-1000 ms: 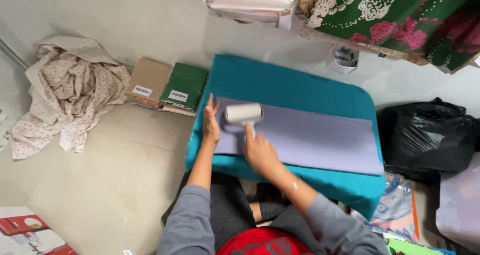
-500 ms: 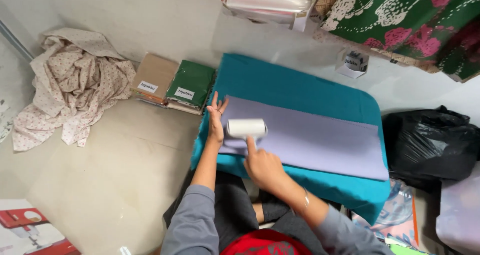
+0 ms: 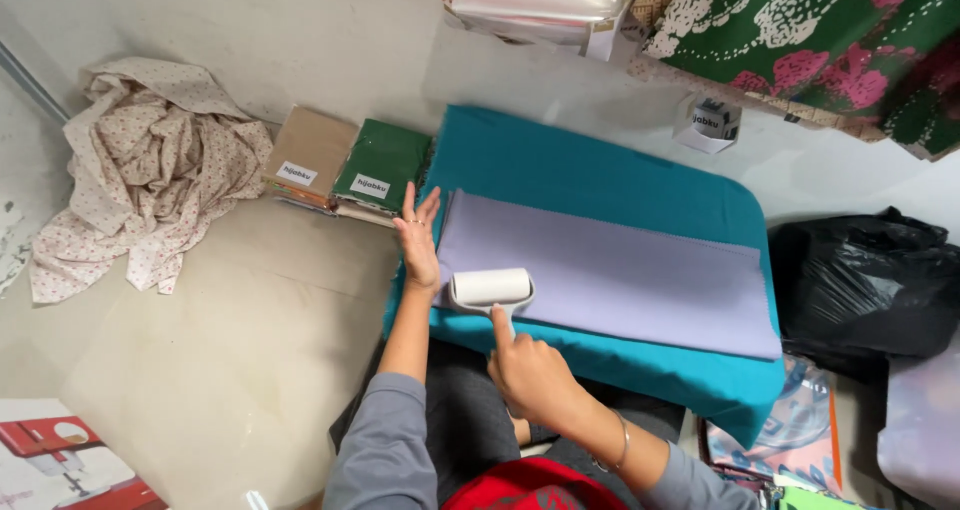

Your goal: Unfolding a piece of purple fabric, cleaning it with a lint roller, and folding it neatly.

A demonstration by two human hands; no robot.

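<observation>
While pinned flat by left hand (image 3: 418, 242), fingers spread, at the left end: lilac cloth (image 3: 610, 275), folded long, lying along the near edge of teal padded board (image 3: 600, 175). Right hand (image 3: 530, 375) closed on handle of white lint roller (image 3: 490, 289), at the cloth's near-left corner. Step: rolling lint off. Next stroke likely wants steady pressure rightward.
</observation>
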